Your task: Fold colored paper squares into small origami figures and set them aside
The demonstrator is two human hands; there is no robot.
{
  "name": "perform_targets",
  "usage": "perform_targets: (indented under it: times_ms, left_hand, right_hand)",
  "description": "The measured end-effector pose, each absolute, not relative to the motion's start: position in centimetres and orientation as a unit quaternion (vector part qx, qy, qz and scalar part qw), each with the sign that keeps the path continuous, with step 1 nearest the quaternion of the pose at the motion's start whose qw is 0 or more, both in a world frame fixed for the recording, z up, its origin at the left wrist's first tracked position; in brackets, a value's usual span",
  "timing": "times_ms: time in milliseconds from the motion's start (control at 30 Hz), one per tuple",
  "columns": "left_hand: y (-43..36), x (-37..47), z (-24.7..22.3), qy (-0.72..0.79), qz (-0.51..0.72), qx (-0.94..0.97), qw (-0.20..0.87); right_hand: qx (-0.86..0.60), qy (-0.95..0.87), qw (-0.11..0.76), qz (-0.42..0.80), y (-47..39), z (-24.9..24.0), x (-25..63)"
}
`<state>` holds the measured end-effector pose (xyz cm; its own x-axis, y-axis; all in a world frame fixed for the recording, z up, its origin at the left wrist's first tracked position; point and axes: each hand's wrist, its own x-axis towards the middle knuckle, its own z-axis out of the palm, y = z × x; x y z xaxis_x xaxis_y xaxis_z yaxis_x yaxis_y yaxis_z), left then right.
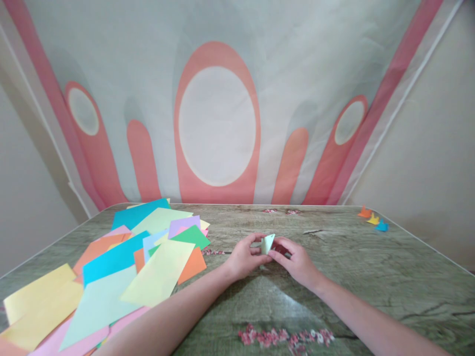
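Between my two hands, a little above the table, is a small folded piece of pale green paper [267, 243] with a pointed upper corner. My left hand [248, 253] grips its left side, thumb below and fingers behind. On the right, my right hand [293, 257] pinches its lower right edge between thumb and fingers. Both hands are closed on the same paper. Part of the fold is hidden by my fingers.
Many loose coloured paper sheets [159, 272] overlap on the left of the wood-patterned table [371, 287]. Small folded paper figures, orange [365, 212], yellow [373, 219] and blue [382, 226], stand at the far right corner. A printed backdrop [218, 123] hangs behind.
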<state>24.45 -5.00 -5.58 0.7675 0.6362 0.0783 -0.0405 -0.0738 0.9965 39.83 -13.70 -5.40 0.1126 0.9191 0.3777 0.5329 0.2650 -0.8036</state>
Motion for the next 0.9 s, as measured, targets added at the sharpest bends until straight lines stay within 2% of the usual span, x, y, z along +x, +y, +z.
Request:
perform_targets:
  times_ms: [467,533,733,900]
  left_hand:
    - [-4.7,24.4,-5.6,0.204,0.262,0.707,0.624]
    - [-4.7,24.3,-5.7,0.193,0.273,0.743,0.580]
    - [-4.6,23.9,-5.5,0.221,0.294,0.864,0.344]
    - [-4.4,23.6,-5.7,0.215,0.266,0.897,0.280]
  right_hand:
    - [-0.592,-0.627,0.470,0.186,-13.7,-5.8,40.0]
    - [-0.596,-0.629,0.470,0.170,-13.7,-5.8,40.1]
    - [-0.589,-0.662,0.451,0.108,-13.5,-6.1,40.5]
    - [-0.594,-0.677,0.425,0.086,-13.3,-6.5,40.7]
